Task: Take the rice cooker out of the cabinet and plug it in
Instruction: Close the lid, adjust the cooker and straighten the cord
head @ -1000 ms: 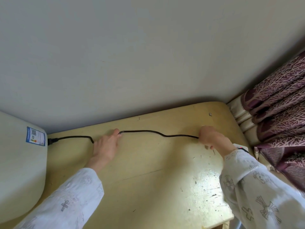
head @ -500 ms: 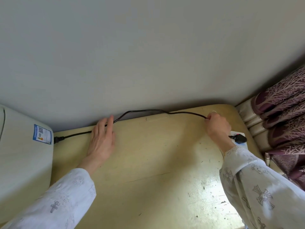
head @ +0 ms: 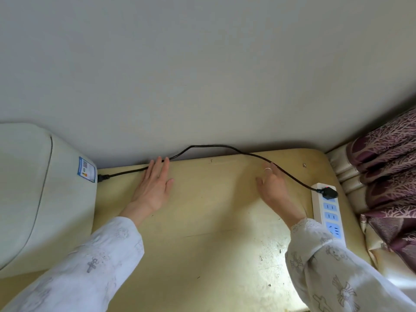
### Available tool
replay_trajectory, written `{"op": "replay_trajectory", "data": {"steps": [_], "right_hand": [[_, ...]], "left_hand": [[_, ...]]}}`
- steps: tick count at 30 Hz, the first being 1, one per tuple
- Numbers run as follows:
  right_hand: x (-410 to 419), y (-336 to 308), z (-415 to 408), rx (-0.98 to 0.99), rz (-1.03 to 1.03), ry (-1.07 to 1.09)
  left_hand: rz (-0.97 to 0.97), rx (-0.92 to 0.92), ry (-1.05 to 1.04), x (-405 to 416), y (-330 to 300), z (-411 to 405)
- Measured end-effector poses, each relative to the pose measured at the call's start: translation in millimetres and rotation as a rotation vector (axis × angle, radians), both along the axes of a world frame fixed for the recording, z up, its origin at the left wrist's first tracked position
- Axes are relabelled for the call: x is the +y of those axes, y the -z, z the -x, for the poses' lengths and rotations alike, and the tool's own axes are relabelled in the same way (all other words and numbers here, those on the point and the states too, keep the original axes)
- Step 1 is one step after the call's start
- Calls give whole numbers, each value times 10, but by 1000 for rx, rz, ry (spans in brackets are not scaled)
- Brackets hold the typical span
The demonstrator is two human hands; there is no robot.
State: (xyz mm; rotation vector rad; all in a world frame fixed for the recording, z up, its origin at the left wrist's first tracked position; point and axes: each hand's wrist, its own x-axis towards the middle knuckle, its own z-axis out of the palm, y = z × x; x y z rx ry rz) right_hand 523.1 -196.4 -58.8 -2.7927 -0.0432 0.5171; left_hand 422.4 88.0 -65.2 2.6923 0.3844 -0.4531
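Head cam shows the cooker point(head: 33, 194) already out and sitting at the left end of the table point(head: 202, 233), with its cord point(head: 225, 147) running along the far edge by the wall and ending in a plug point(head: 329, 192) that sits in the far socket of the strip point(head: 326, 212) on the right. So the plugging-in looks pretty much done, and what's left is probably just tidying the cord.

Doing that well means pushing the slack back flat against the wall so nothing loops up, and not tugging toward the cooker, since that could work the plug loose. Worth checking the plug is fully seated; can't tell that from here.

Left hand point(head: 153, 188) lies flat, fingers straight, fingertips touching the cord near the far edge. Right hand point(head: 273, 185) is open too, fingers relaxed and gripping nothing, just beside the cord.

Curtain point(head: 387, 176) hangs close on the right, nearly touching the strip, so it could get in the way. Table has crumbs and scuffs near the right sleeve point(head: 333, 273), nothing that blocks anything.
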Motion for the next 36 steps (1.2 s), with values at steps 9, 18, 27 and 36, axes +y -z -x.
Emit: {"op": "replay_trajectory", "data": {"steps": [9,18,27,36], "right_hand": [[911,-661,623,60,-195,-185],[1981,-1232,1943,247,-333,-465],[2944,-1248,2590,279,-528,-354],[3205,-1097,2755,196,-562,-212]], "left_hand": [[74,-302,79,61,-809,697],[-150,-699,34,841,-1638,1903],[-214,-291,-265,1965,-1300,2949],[-81,-279,-269,2225,-1179,2953]]}}
